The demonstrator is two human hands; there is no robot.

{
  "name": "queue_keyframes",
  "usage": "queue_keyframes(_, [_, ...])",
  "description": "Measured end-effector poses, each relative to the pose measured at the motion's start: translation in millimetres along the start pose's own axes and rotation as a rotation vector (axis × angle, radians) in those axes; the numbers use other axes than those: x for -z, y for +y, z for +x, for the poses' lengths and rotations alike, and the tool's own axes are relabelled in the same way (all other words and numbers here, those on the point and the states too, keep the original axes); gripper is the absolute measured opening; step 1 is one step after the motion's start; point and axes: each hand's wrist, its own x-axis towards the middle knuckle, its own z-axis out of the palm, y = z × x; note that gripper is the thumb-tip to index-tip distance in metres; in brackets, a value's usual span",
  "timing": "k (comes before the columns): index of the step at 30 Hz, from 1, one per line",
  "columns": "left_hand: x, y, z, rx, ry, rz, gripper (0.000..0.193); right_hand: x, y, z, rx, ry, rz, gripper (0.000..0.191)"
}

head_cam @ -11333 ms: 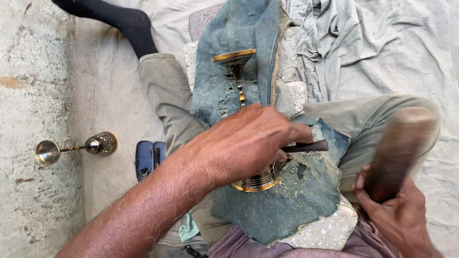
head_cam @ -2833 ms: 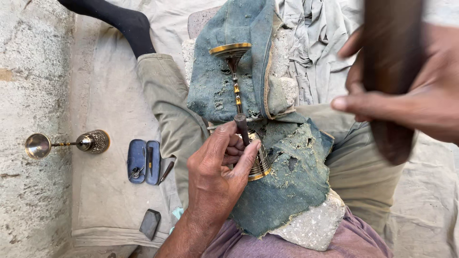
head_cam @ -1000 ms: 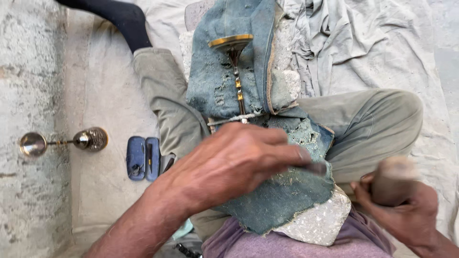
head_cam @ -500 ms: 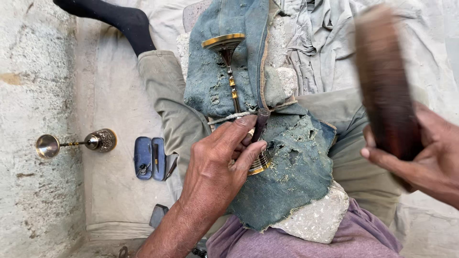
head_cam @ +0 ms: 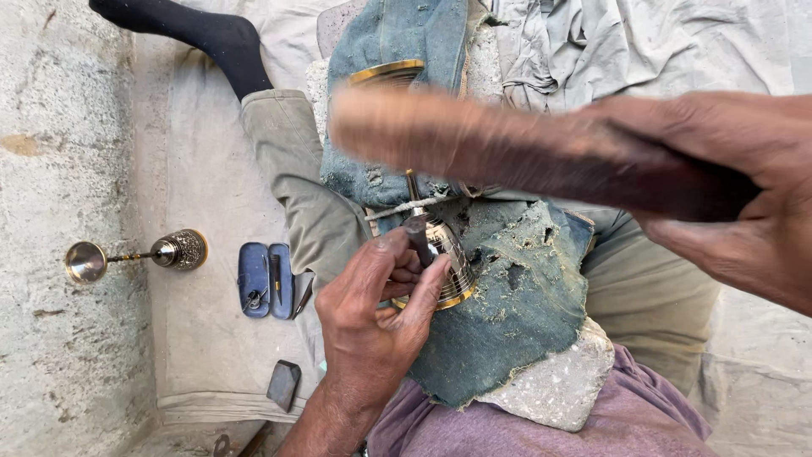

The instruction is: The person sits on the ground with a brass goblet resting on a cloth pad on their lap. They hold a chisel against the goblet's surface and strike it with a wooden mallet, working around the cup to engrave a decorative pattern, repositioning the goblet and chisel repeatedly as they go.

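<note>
A brass goblet lies on its side on worn denim cloth across my lap, its ribbed base toward me and its cup rim at the far end. My left hand pinches a small dark metal punch against the goblet's base. My right hand grips a wooden mallet, blurred with motion, raised level above the goblet and hiding its stem.
A second brass goblet lies on the concrete floor at left. An open blue case with small tools and a dark block rest on the beige cloth. A stone slab sits under the denim. A black-socked foot reaches top left.
My right hand has swung the mallet from upright at the right to lying across over the goblet. My left hand still holds the punch at the base.
</note>
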Motion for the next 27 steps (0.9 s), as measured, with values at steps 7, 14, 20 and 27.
queue_keyframes(7, [-3,-6,-11,-0.039,0.075,-0.095,0.028,8,-18,6,-0.037,-0.022,-0.095,0.061])
queue_keyframes(14, [-7,-6,-9,-0.090,0.063,-0.047,0.028,7,-22,-2,-0.198,-0.095,-0.062,0.063])
queue_keyframes(20, [-11,0,-6,-0.002,0.084,-0.029,0.031,10,-14,-2,-0.198,-0.029,-0.040,0.061])
queue_keyframes(27, [-9,7,0,-0.077,0.010,0.086,0.031,3,10,-21,-0.286,-0.191,-0.193,0.067])
